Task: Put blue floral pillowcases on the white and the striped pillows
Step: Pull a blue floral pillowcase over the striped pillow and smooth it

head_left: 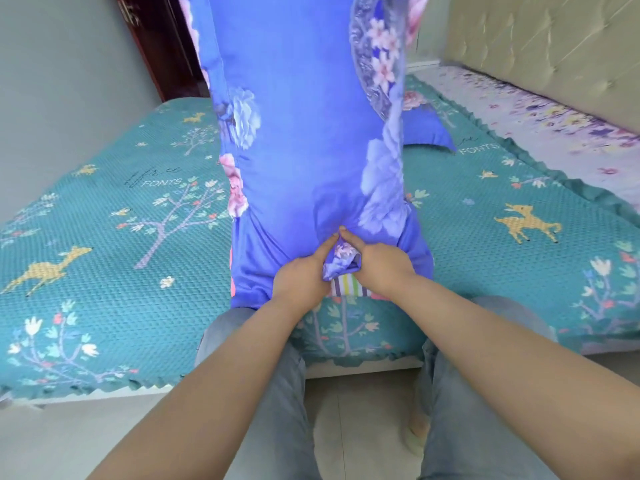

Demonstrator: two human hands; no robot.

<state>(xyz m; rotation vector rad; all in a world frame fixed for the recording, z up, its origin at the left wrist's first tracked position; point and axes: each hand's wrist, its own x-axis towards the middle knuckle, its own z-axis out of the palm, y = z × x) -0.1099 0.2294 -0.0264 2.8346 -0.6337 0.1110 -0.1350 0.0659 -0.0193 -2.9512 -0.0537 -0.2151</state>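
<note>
Blue floral pillowcase stands up tall on the green bed cover, right in front of the person. It is full and puffy, so a pillow is inside it. Its top goes out of the picture. Its bottom end rests on the bed near the front edge.

At the bottom, a small bit of the striped pillow peeks out. It has thin lines of many colours. It sits just under the bunched cloth, between the 2 hands.

Both arms reach forward and meet at the bottom middle of the pillowcase. The left hand has its fingers curled and its thumb up, and it pinches the bunched blue cloth from the left side. The right hand has its fingers curled too, and it grips the same bunch from the right side. The 2 thumbs almost touch at the top of the bunch. The arms are bare, and the wrists are held low.

Behind, on the bed, a corner of another blue pillowcase lies flat. The person's knees in light jeans touch the bed's front edge. A padded headboard is at the far right.
</note>
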